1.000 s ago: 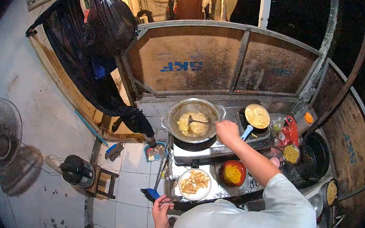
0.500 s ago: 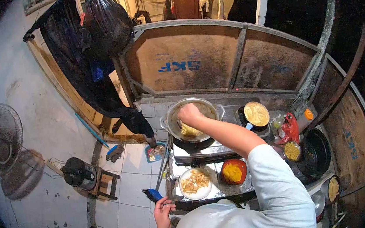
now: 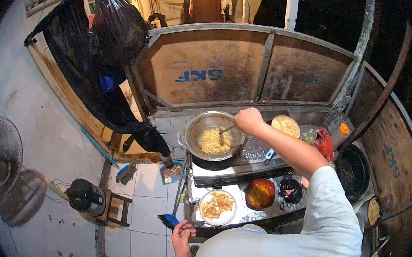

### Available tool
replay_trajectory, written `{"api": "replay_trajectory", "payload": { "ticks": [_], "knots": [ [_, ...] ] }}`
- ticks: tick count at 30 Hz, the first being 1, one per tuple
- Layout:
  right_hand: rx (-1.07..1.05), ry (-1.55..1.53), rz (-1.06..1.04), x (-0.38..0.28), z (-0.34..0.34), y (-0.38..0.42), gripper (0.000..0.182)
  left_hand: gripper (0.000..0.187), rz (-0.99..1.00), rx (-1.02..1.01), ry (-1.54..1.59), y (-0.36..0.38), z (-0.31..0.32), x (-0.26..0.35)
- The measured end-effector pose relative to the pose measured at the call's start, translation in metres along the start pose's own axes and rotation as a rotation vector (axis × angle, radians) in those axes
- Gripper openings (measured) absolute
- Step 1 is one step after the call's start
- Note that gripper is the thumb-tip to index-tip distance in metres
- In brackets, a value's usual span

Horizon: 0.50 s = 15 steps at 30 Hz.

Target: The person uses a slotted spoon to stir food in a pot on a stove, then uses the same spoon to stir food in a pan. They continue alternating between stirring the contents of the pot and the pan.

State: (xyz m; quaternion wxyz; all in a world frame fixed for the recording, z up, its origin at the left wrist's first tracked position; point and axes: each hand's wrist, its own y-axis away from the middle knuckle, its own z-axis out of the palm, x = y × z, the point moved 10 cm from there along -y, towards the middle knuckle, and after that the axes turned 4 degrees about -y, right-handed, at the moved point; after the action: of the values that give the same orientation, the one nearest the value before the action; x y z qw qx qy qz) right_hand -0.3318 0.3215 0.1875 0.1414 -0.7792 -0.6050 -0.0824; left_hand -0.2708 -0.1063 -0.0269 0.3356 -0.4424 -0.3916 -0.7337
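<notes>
My right hand (image 3: 249, 120) is closed around the handle of a thin metal utensil (image 3: 225, 130), at the right rim of a large two-handled metal pot (image 3: 193, 129). The utensil's lower end reaches into a mound of pale yellow noodles (image 3: 212, 142) inside the pot, which stands on a stove (image 3: 210, 170). Low on the left, my left hand (image 3: 180, 236) hangs with its fingers loosely bent and apart, holding nothing. It is nearest to a blue broom head (image 3: 169, 220) and a white plate (image 3: 220, 221) of fried strips.
A red bowl (image 3: 260, 193) with yellow smears and a black plastic bag (image 3: 290, 189) sit on the front counter. Behind my forearm stands a pan (image 3: 285, 127) with a blue handle. A dark basin (image 3: 353, 171) is at the right; a wooden panel (image 3: 205, 69) closes the back.
My right hand has moved right from over the pot's middle to its rim, uncovering the noodles and utensil. The red bowl shows less yellow food. My left hand stays low on the left.
</notes>
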Motion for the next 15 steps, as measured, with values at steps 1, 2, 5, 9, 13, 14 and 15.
{"api": "replay_trajectory", "payload": {
  "ticks": [1,2,5,9,13,14,15],
  "knots": [
    [0.005,0.002,-0.013,-0.002,0.000,0.002,0.013,0.035,-0.007,-0.011,-0.012,-0.001,0.002,-0.001],
    [0.010,0.003,-0.025,-0.008,-0.001,0.001,0.013,0.035,-0.013,-0.022,-0.026,-0.003,0.004,-0.002],
    [0.099,-0.024,-0.134,-0.037,-0.003,-0.005,0.013,0.035,-0.016,-0.037,-0.037,-0.005,0.012,0.003],
    [0.178,-0.066,-0.301,-0.091,-0.023,-0.019,0.014,0.035,0.006,-0.052,-0.018,-0.005,0.013,0.007],
    [0.225,0.041,-0.449,-0.133,-0.022,-0.032,0.015,0.034,0.013,-0.029,-0.019,-0.003,0.010,0.006],
    [0.197,0.084,-0.456,-0.141,-0.007,-0.039,0.015,0.034,0.011,-0.021,-0.016,-0.002,0.010,0.005],
    [0.162,0.112,-0.440,-0.144,0.006,-0.043,0.015,0.034,0.007,-0.015,-0.014,-0.002,0.010,0.005]
  ]
}}
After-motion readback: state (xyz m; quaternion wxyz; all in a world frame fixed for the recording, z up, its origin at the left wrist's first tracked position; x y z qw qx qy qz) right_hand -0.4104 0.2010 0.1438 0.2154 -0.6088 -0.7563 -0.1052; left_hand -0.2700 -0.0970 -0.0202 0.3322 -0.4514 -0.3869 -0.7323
